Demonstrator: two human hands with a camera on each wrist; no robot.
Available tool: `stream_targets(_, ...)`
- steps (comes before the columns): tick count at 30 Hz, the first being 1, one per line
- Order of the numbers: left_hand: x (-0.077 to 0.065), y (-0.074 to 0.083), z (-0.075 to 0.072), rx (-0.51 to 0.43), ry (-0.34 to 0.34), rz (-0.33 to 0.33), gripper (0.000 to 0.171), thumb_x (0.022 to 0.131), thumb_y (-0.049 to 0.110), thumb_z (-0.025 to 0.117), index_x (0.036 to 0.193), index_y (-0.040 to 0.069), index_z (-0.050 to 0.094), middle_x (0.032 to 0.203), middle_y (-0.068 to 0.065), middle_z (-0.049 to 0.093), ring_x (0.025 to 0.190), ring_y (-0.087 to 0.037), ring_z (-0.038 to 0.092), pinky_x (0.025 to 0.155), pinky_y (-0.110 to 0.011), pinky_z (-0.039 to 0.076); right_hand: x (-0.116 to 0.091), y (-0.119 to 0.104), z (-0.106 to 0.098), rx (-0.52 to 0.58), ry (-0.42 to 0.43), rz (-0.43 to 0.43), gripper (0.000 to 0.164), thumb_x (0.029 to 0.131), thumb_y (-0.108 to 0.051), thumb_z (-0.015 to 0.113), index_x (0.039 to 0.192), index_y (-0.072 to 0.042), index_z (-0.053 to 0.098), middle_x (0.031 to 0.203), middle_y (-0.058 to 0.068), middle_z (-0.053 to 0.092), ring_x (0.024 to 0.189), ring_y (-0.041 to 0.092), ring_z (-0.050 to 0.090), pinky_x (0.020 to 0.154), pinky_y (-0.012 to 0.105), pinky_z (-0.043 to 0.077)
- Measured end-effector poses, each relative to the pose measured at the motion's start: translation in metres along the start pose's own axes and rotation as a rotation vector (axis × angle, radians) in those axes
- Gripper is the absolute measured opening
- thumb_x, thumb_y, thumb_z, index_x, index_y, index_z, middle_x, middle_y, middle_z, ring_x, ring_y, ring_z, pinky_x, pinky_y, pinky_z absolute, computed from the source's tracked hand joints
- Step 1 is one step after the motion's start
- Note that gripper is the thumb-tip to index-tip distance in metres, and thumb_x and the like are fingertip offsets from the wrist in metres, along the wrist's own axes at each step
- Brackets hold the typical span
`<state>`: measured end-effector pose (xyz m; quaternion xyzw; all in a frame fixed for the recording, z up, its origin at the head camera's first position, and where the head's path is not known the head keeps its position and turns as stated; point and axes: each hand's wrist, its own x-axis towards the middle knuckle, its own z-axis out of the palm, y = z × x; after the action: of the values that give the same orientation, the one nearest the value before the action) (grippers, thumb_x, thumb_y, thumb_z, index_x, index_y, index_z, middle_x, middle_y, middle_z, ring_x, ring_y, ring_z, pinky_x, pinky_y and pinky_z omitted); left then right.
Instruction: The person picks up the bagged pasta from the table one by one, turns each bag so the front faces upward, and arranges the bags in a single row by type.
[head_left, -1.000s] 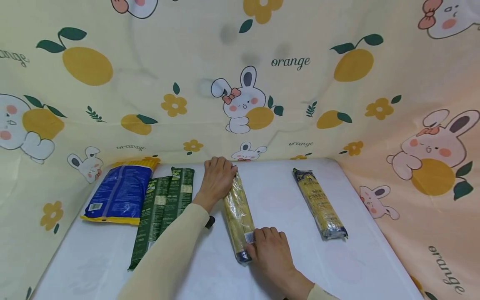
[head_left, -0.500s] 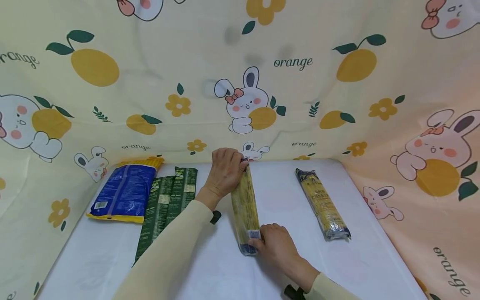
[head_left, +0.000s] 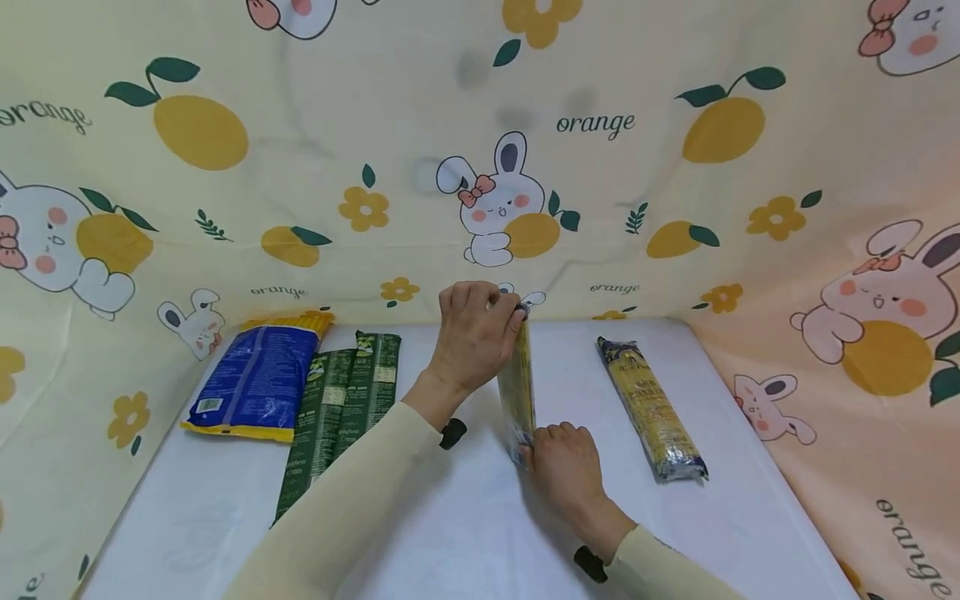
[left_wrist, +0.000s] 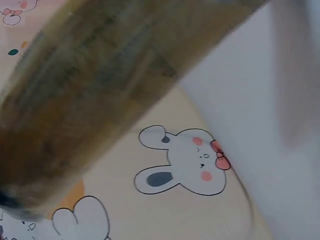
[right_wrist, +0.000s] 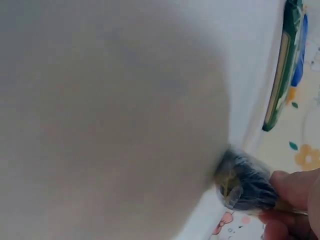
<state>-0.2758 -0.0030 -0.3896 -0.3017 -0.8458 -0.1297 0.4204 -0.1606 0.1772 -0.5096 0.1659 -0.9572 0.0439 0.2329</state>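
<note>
The held pack [head_left: 517,392] is golden yellow under clear, shiny wrap, dark blue at its end. The second pack [head_left: 651,408] is gold too—dark lettering, dark blue ends. The green packs [head_left: 322,417] bear pale print; the bag [head_left: 255,379] is royal blue, edged in yellow. White table [head_left: 465,533], cream sleeves [head_left: 337,500]. The cloth [head_left: 412,83] is cream—peachy at right—patterned with white bunnies [head_left: 513,208], pink-cheeked, coral-bowed, plus mustard flowers [head_left: 353,208] and green-leaved orange fruit [head_left: 200,132].

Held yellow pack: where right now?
In the head view, the held yellow pack is just right of centre, between the left hand at its upper end and the right hand at its lower end, with the other yellow pack farther right.
</note>
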Motion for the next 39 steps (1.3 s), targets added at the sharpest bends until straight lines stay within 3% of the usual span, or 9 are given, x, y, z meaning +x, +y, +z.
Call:
stream_targets(9, 0.008, 0.005, -0.008, 0.015, -0.032, -0.111, 0.033, 0.106, 0.032, 0.048, 0.103, 0.013, 0.075, 0.1, -0.006, 0.071, 0.108, -0.028, 0.051, 0.089, -0.048, 0.035, 0.004, -0.014, 0.002, -0.068, -0.023, 0.003, 0.036, 0.085, -0.034, 0.088, 0.078, -0.005, 0.066, 0.071, 0.006, 0.066, 0.069, 0.026, 0.058, 0.061, 0.036, 0.037)
stream_targets(12, 0.009, 0.006, -0.01, 0.022, -0.049, -0.141, 0.036, 0.105, 0.043, 0.053, 0.099, 0.012, 0.071, 0.096, -0.007, 0.069, 0.107, -0.029, 0.051, 0.087, -0.048, 0.035, 0.004, -0.019, 0.002, -0.096, -0.019, -0.001, 0.036, 0.085, -0.034, 0.087, 0.08, -0.005, 0.067, 0.071, 0.006, 0.066, 0.069, 0.025, 0.057, 0.061, 0.036, 0.037)
stream_targets(16, 0.007, 0.003, -0.01, 0.07, -0.131, -0.185, 0.049, 0.101, 0.06, 0.061, 0.103, 0.01, 0.063, 0.095, -0.008, 0.062, 0.105, -0.031, 0.048, 0.082, -0.047, 0.033, 0.005, -0.026, 0.005, -0.125, 0.001, -0.012, 0.037, 0.084, -0.036, 0.088, 0.082, -0.005, 0.068, 0.072, 0.007, 0.067, 0.07, 0.025, 0.057, 0.062, 0.036, 0.037)
stream_targets(20, 0.004, -0.006, -0.01, 0.073, -0.175, -0.203, 0.042, 0.103, 0.05, 0.066, 0.108, 0.008, 0.062, 0.098, -0.01, 0.064, 0.105, -0.032, 0.05, 0.083, -0.047, 0.036, 0.006, -0.032, 0.004, -0.124, 0.022, -0.054, 0.043, 0.087, -0.045, 0.084, 0.08, -0.006, 0.069, 0.07, 0.006, 0.064, 0.068, 0.024, 0.056, 0.06, 0.035, 0.037)
stream_targets(25, -0.004, -0.02, -0.01, 0.057, -0.178, -0.202, 0.026, 0.109, 0.032, 0.06, 0.109, 0.007, 0.065, 0.101, -0.012, 0.07, 0.104, -0.032, 0.053, 0.084, -0.047, 0.037, 0.004, -0.027, -0.001, -0.027, 0.036, -0.061, 0.047, 0.095, -0.048, 0.075, 0.071, -0.011, 0.059, 0.064, 0.002, 0.055, 0.066, 0.023, 0.052, 0.062, 0.035, 0.035)
stream_targets(28, -0.009, -0.031, -0.011, -0.011, -0.2, -0.246, 0.022, 0.11, 0.027, 0.058, 0.108, 0.007, 0.066, 0.1, -0.011, 0.072, 0.103, -0.032, 0.052, 0.084, -0.048, 0.034, 0.004, -0.018, -0.002, 0.0, 0.009, -0.029, 0.043, 0.101, -0.04, 0.07, 0.072, -0.012, 0.053, 0.068, 0.002, 0.054, 0.07, 0.023, 0.053, 0.065, 0.036, 0.035)
stream_targets(31, -0.015, -0.045, -0.012, -0.178, -0.243, -0.356, 0.017, 0.11, 0.023, 0.058, 0.105, 0.009, 0.066, 0.096, -0.008, 0.071, 0.105, -0.031, 0.051, 0.09, -0.05, 0.032, 0.005, -0.009, 0.0, -0.009, -0.034, -0.011, 0.04, 0.101, -0.038, 0.07, 0.077, -0.01, 0.055, 0.073, 0.003, 0.055, 0.075, 0.025, 0.052, 0.069, 0.038, 0.037)
stream_targets(34, -0.023, -0.058, -0.011, -0.332, -0.257, -0.456, 0.015, 0.11, 0.02, 0.058, 0.101, 0.01, 0.064, 0.089, -0.007, 0.067, 0.107, -0.03, 0.049, 0.097, -0.052, 0.029, 0.006, -0.007, 0.005, -0.026, -0.036, -0.037, 0.045, 0.096, -0.046, 0.075, 0.079, -0.01, 0.055, 0.076, 0.003, 0.054, 0.075, 0.024, 0.048, 0.069, 0.037, 0.036)
stream_targets(39, -0.033, -0.068, -0.009, -0.377, -0.237, -0.471, 0.015, 0.11, 0.02, 0.056, 0.103, 0.008, 0.063, 0.09, -0.01, 0.066, 0.107, -0.032, 0.048, 0.102, -0.053, 0.03, 0.008, -0.009, 0.012, -0.047, -0.012, -0.118, 0.048, 0.09, -0.055, 0.074, 0.079, -0.012, 0.057, 0.074, 0.001, 0.049, 0.072, 0.021, 0.044, 0.066, 0.034, 0.034)
